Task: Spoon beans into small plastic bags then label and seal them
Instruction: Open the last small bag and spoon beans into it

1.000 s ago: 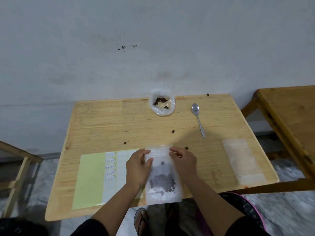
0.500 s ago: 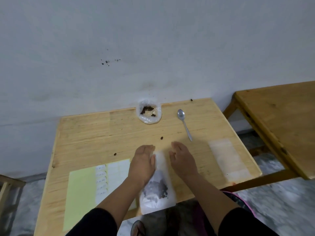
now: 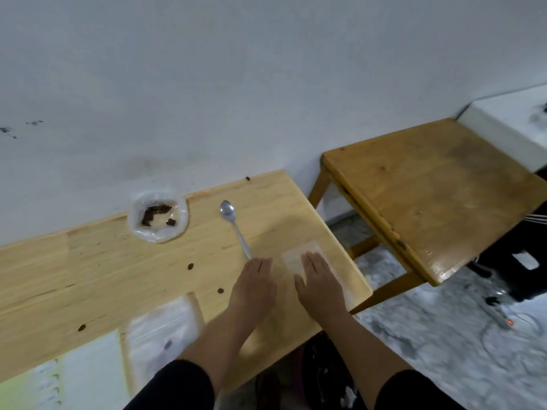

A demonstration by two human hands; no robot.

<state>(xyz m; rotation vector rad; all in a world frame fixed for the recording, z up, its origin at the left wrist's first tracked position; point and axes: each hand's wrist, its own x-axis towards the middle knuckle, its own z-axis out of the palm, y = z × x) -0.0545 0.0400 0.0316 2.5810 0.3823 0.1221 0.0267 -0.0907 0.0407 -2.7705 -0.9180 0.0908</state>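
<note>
Both hands flat, fingers straight: my right hand [image 3: 319, 279] on the clear empty bags [image 3: 299, 255], left hand [image 3: 254, 284] beside.

A pale grey wall [image 3: 236, 84] fills the upper view, scuffed with dark specks at left. A light wooden table [image 3: 88, 276] sits against it; a darker second wooden table [image 3: 429, 196] stands right, over mottled grey floor [image 3: 444, 335].

No legible text; marks on label sheet [image 3: 44, 383] too blurred.
</note>
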